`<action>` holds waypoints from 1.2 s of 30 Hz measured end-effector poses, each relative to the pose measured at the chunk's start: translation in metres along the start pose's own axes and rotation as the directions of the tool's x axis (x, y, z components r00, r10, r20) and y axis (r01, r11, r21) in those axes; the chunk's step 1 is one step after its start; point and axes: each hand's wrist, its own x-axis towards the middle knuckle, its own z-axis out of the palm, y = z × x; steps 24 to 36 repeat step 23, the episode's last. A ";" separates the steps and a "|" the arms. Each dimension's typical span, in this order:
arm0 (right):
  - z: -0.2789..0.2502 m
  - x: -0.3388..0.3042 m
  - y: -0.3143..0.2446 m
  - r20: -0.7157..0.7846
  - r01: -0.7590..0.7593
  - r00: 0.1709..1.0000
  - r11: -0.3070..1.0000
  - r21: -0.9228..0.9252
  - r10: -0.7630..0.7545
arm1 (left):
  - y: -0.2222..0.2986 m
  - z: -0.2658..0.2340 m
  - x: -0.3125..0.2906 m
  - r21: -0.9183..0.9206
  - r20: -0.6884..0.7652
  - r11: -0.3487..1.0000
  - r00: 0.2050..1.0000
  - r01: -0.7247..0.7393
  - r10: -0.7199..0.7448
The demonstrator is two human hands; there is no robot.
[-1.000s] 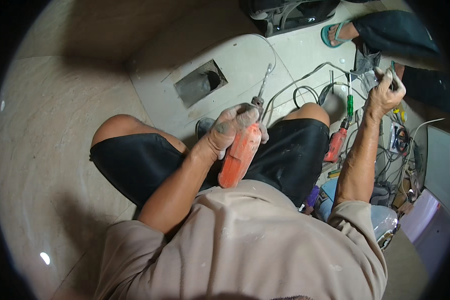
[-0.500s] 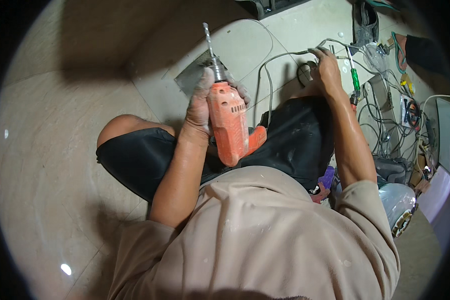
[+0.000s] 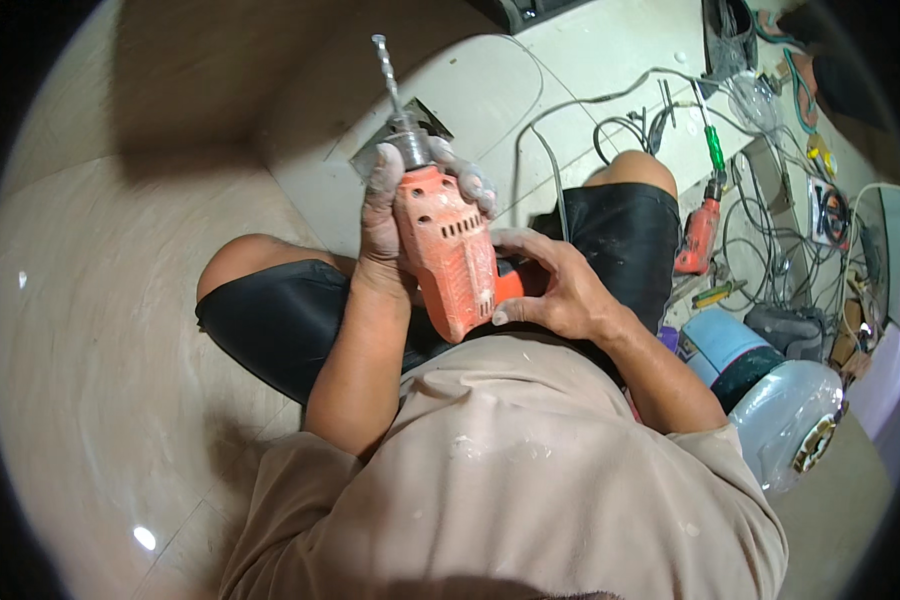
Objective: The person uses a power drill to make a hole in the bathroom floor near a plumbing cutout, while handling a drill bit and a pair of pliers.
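An orange-red electric drill (image 3: pixel 442 245), dusted with pale powder, is held over my lap with its body tilted upward. A long spiral drill bit (image 3: pixel 386 72) sticks out of its metal chuck (image 3: pixel 406 145) toward the far side. My left hand (image 3: pixel 378 215) is closed round the front of the drill, just behind the chuck, its fingers showing on the right side. At the drill's handle, my right hand (image 3: pixel 567 292) curves round it, thumb on the near side and fingers on the far side; part of the handle is hidden by it. Both hands are dusty.
A second red drill (image 3: pixel 700 238) and a green-handled screwdriver (image 3: pixel 713 148) lie to my right among tangled cables (image 3: pixel 760 235). Nearby are a clear-topped container (image 3: pixel 785 410) and a grey bag (image 3: pixel 788 333). A dark square plate (image 3: pixel 370 150) lies ahead. Another person's sandalled foot (image 3: pixel 802 90) shows at far right.
My right hand has come back from the cable on the floor to the drill's handle. The drill, in my left hand, has shifted slightly left.
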 end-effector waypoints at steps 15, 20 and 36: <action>0.011 0.026 0.061 -0.054 0.391 0.820 0.628 -0.673 -0.570 | 0.008 0.051 -0.010 0.354 -0.062 0.932 0.992 -0.082 0.111; 0.017 0.024 0.075 -0.032 0.349 0.874 0.672 -0.653 -0.486 | 0.004 0.073 -0.008 0.608 -0.244 0.789 0.967 0.092 0.076; 0.016 0.024 0.078 -0.086 0.326 0.881 0.728 -0.603 -0.466 | 0.005 0.071 -0.005 0.670 -0.186 0.740 0.978 0.053 0.099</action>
